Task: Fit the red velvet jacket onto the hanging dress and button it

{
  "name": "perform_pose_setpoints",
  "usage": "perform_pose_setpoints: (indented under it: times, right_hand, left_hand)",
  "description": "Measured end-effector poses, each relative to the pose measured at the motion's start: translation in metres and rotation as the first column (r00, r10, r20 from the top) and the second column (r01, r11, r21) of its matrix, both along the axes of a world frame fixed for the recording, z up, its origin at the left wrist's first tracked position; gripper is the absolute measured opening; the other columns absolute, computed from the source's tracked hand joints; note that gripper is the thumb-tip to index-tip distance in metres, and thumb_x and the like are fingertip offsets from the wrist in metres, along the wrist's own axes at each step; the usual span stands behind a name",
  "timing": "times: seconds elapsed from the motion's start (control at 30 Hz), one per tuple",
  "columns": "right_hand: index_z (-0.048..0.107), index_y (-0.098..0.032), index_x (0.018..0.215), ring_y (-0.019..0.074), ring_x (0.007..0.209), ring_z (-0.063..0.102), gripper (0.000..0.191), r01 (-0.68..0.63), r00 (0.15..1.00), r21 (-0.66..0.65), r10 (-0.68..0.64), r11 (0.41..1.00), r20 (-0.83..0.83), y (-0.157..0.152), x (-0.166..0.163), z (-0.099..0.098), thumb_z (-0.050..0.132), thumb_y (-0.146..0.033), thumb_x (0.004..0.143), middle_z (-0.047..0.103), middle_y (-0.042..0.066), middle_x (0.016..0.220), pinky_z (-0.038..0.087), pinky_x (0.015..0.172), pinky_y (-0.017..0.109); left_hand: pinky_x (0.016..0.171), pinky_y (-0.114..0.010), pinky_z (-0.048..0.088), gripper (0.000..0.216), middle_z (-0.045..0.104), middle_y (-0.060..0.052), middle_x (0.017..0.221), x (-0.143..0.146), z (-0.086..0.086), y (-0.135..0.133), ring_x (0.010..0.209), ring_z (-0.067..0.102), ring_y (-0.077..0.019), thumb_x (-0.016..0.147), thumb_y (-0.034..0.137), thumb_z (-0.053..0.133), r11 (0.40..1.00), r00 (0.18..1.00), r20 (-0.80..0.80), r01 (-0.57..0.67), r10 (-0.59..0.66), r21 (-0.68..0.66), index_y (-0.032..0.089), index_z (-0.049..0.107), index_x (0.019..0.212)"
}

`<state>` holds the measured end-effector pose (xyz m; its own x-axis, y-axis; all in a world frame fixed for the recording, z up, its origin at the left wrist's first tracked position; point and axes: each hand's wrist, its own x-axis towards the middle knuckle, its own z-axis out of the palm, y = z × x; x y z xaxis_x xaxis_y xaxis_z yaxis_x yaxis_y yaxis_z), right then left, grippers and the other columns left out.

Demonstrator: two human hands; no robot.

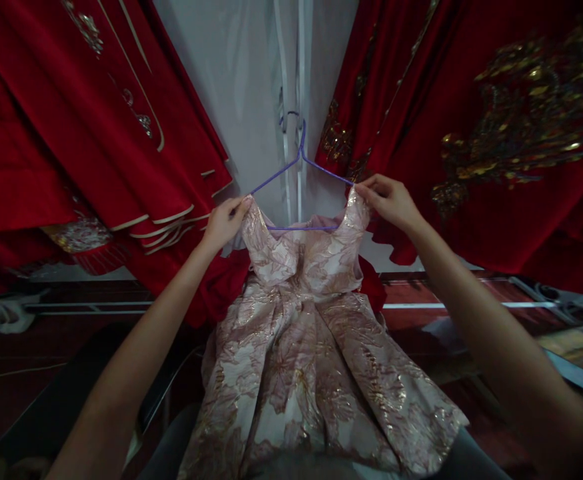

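Observation:
A sleeveless dress [296, 333] in pale pink and gold brocade spreads out below my hands, its skirt falling in pleats toward me. Inside its shoulders sits a thin purple wire hanger [276, 175], with the hook pointing up and away. My left hand [227, 220] pinches the left shoulder strap at the hanger's arm. At the opposite strap, my right hand [389, 200] pinches the fabric between thumb and fingers. The hanger's lower bar shows across the neckline.
Red garments with gold trim [171, 133] hang on the left; more red cloth with gold sequin embroidery [511, 120] hangs on the right. Between them stands a pale wall [221, 60] with white vertical poles. A white horizontal rail [421, 305] runs low behind the dress.

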<state>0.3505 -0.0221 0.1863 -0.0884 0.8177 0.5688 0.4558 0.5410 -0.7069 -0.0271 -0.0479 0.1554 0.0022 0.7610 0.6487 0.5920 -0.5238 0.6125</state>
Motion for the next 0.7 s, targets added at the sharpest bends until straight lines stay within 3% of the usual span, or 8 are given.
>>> perform_pose_setpoints:
  times: [0.07,0.13,0.23,0.3,0.43,0.57,0.7]
  right_hand:
    - [0.069,-0.020,0.104,0.0206,0.094,0.063,0.030,-0.151,0.986,-0.104,0.143,0.983,-0.085,-0.004,0.017,0.007,0.060,-0.041,0.084,0.070,0.008,0.098,0.050,0.081,0.034]
    - [0.065,-0.019,0.115,0.0191,0.098,0.064,0.034,-0.262,0.953,-0.190,0.223,0.946,-0.203,-0.010,0.035,0.010,0.054,-0.038,0.089,0.068,0.011,0.109,0.051,0.084,0.034]
    - [0.059,-0.019,0.126,0.0174,0.103,0.063,0.039,-0.266,0.945,-0.241,0.204,0.933,-0.256,-0.021,0.051,0.010,0.054,-0.033,0.090,0.064,0.014,0.119,0.050,0.088,0.032]
    - [0.059,-0.020,0.126,0.0165,0.105,0.062,0.039,-0.199,0.968,-0.219,0.157,0.955,-0.194,-0.025,0.051,0.009,0.057,-0.031,0.089,0.063,0.014,0.121,0.048,0.091,0.030]
    - [0.065,-0.018,0.115,0.0160,0.101,0.062,0.032,-0.100,0.995,-0.017,0.099,0.995,-0.027,-0.021,0.032,0.009,0.062,-0.028,0.084,0.067,0.009,0.114,0.046,0.093,0.030]
    - [0.066,-0.020,0.111,0.0184,0.085,0.064,0.033,-0.052,0.993,0.072,0.044,0.996,0.110,-0.013,0.006,0.009,0.064,-0.034,0.082,0.070,0.006,0.096,0.049,0.079,0.033]
    - [0.069,-0.021,0.101,0.0184,0.078,0.061,0.030,0.012,0.980,0.163,-0.045,0.987,0.196,-0.007,-0.009,0.002,0.056,-0.043,0.086,0.069,0.004,0.085,0.045,0.072,0.031]
  left_hand:
    - [0.091,-0.031,0.044,0.052,0.066,-0.008,0.113,-0.006,-0.008,-0.005,0.103,0.059,-0.0211,0.080,0.049,0.059,1.000,0.986,0.165,0.011,-0.012,0.003,0.022,0.056,0.125]
    - [0.088,-0.033,0.047,0.057,0.063,-0.008,0.118,-0.015,-0.020,-0.010,0.100,0.061,-0.0200,0.082,0.049,0.055,0.997,0.921,0.387,0.054,-0.029,-0.054,0.026,0.045,0.133]
    - [0.082,-0.037,0.051,0.051,0.063,-0.008,0.118,-0.035,-0.045,-0.014,0.090,0.065,-0.0197,0.082,0.048,0.046,0.962,0.804,0.594,0.181,-0.025,-0.205,0.026,0.047,0.128]
    - [0.079,-0.038,0.052,0.047,0.066,-0.009,0.109,-0.049,-0.062,-0.016,0.086,0.066,-0.0204,0.074,0.044,0.055,0.906,0.834,0.552,0.219,0.019,-0.361,0.021,0.058,0.114]
    - [0.078,-0.034,0.050,0.034,0.071,-0.009,0.090,-0.068,-0.085,-0.017,0.080,0.065,-0.0217,0.053,0.035,0.077,0.804,0.982,0.180,0.152,-0.057,-0.575,0.017,0.069,0.082]
    - [0.066,-0.029,0.050,0.039,0.069,-0.004,0.073,-0.071,-0.088,-0.017,0.067,0.063,-0.0184,0.044,0.040,0.083,0.824,0.998,0.057,0.064,-0.038,-0.562,0.018,0.065,0.071]
    - [0.053,-0.025,0.042,0.040,0.065,-0.001,0.063,-0.070,-0.080,-0.011,0.057,0.057,-0.0153,0.042,0.043,0.084,0.726,0.995,0.086,0.096,-0.051,-0.681,0.018,0.063,0.065]
